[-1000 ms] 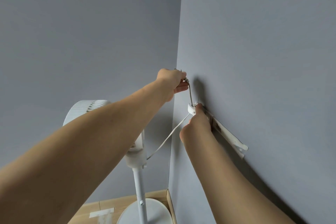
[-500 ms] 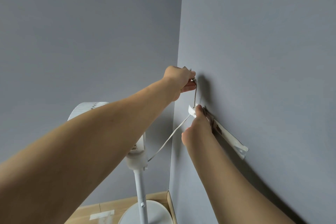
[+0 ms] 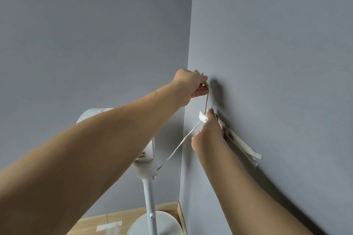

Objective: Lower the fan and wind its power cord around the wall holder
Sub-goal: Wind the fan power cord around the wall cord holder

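Observation:
A white pedestal fan (image 3: pixel 146 170) stands in the corner, its head partly hidden behind my left forearm. Its white power cord (image 3: pixel 179 145) runs from the fan's neck up to the wall holder (image 3: pixel 240 144), a long white bracket fixed to the right wall. My left hand (image 3: pixel 191 85) is raised above the holder's near end and pinches the cord's end, so a short stretch hangs taut down to the bracket. My right hand (image 3: pixel 207 131) presses the cord against the holder's near end, thumb on top.
Two grey walls meet in a corner just left of the holder. The fan's round white base (image 3: pixel 166 221) rests on a light wooden floor (image 3: pixel 95 223) with a strip of white tape on it.
My left hand has risen a little and moved right toward the wall, drawing the cord's upper stretch straighter. My right hand stays on the holder's near end.

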Demonstrator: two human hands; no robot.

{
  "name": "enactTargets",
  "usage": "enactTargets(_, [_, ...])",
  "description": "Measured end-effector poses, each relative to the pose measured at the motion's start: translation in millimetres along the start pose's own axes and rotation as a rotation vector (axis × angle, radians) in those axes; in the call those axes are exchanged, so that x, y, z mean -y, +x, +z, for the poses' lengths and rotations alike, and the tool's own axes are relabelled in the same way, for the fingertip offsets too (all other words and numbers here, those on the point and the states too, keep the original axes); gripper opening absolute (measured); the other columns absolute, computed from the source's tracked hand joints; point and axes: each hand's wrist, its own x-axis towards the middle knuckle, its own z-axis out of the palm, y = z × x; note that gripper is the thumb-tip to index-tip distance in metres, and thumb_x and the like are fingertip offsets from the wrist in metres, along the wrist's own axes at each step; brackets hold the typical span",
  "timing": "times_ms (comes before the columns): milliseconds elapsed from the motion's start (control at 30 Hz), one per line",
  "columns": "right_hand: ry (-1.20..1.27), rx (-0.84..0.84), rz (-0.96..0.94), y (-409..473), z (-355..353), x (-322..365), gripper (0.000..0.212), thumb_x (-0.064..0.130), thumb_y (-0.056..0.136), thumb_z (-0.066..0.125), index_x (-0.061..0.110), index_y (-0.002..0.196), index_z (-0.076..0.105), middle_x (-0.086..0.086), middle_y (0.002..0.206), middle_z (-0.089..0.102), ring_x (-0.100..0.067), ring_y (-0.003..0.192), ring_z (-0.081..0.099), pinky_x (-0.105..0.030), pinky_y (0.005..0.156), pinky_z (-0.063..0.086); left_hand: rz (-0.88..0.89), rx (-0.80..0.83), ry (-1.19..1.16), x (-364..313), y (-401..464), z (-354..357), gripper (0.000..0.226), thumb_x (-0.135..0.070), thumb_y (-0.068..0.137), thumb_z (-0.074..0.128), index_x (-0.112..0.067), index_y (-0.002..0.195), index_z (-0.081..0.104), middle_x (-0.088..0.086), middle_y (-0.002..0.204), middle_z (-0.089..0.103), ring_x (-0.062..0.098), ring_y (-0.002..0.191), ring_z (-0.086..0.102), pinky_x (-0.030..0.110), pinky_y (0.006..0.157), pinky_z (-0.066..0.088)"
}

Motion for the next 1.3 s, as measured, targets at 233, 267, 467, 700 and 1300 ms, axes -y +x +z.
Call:
enactTargets(233, [-0.029, -0.041, 0.001, 5, -2, 2, 0.028, 0.041, 0.086, 0.066, 0.021, 0.099, 0.052, 0.009, 0.083, 0.048, -0.011, 0.084, 0.048, -0.023, 0.079, 0.034, -0.004, 0.022, -0.008, 0, 0, 0, 0.010, 0.001, 0.089, 0.064, -0.003, 0.083, 0.056, 0.010, 0.069, 0.061, 0.018, 0.045, 0.065, 0.038, 0.077, 0.062])
enactTargets(267, [0.001, -0.036, 0.011, 4, -1, 1, 0.028, 0.040, 0.085, 0.067, 0.020, 0.099, 0.053, 0.010, 0.080, 0.046, -0.012, 0.086, 0.050, -0.024, 0.079, 0.034, 0.001, 0.031, -0.014, 0, 0, -1, 0.009, 0.001, 0.089, 0.064, -0.002, 0.085, 0.057, 0.011, 0.071, 0.061, 0.019, 0.048, 0.065, 0.038, 0.075, 0.062])
enactTargets(467, [0.056, 0.004, -0.002, 10, -5, -8, 0.048, 0.043, 0.083, 0.067, 0.016, 0.122, 0.061, 0.007, 0.111, 0.061, -0.013, 0.111, 0.058, -0.029, 0.102, 0.041, 0.006, 0.066, -0.025, 0, -1, -2, 0.008, 0.001, 0.089, 0.064, 0.000, 0.086, 0.057, 0.014, 0.077, 0.062, 0.026, 0.060, 0.067, 0.038, 0.069, 0.063])
enactTargets(700, [0.093, 0.031, -0.025, -4, -7, -6, 0.040, 0.041, 0.085, 0.067, 0.030, 0.122, 0.058, 0.011, 0.124, 0.059, -0.011, 0.116, 0.057, -0.027, 0.101, 0.041, 0.010, 0.082, -0.025, 1, -1, 0, 0.009, 0.000, 0.089, 0.065, -0.001, 0.086, 0.056, 0.013, 0.077, 0.062, 0.025, 0.057, 0.067, 0.039, 0.074, 0.062])
enactTargets(1300, [0.164, 0.116, 0.020, -21, -62, -21, 0.040, 0.025, 0.096, 0.035, 0.009, 0.130, 0.048, -0.002, 0.138, 0.049, -0.020, 0.124, 0.053, -0.034, 0.104, 0.038, -0.081, 0.274, 0.040, 28, -30, -2, 0.002, 0.002, 0.088, 0.064, 0.002, 0.090, 0.063, 0.016, 0.078, 0.068, 0.028, 0.066, 0.071, 0.031, 0.066, 0.062])
